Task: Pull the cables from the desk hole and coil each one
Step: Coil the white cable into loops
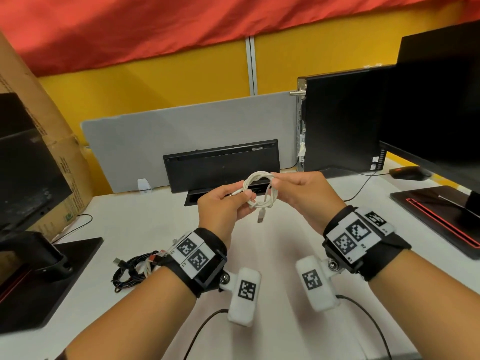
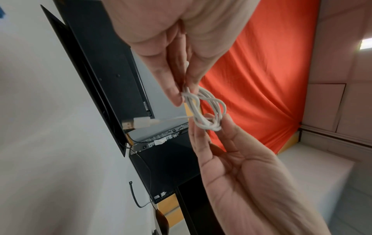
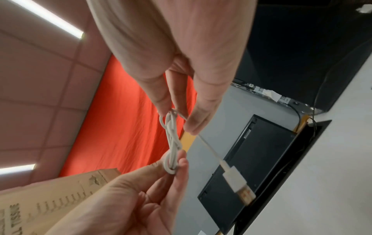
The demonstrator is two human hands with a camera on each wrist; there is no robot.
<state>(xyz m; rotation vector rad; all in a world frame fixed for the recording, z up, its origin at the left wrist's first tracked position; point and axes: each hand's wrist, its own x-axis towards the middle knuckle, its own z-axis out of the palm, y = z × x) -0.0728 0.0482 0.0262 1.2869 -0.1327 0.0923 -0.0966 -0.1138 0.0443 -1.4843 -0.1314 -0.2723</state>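
Observation:
A white USB cable [image 1: 261, 189] is wound into a small coil and held above the desk between both hands. My left hand [image 1: 244, 196] pinches the coil's left side between thumb and fingers, with one small plug lying under the thumb. My right hand [image 1: 274, 178] pinches the coil's upper right. The USB plug [image 1: 260, 216] hangs free below the coil, also seen as the plug [image 2: 136, 123] and the plug [image 3: 239, 184]. The coil [image 2: 205, 109] looks twisted into a figure of eight. Behind the hands lies the black desk hole [image 1: 197, 200], its lid [image 1: 220, 165] standing open.
A bundle of dark coiled cables [image 1: 130, 271] lies on the white desk [image 1: 155, 229] by my left wrist. A black PC tower [image 1: 342, 120], monitor [image 1: 441, 113] and mouse [image 1: 407, 173] stand at the right. A cardboard box [image 1: 39, 126] and a monitor base [image 1: 39, 281] are at the left.

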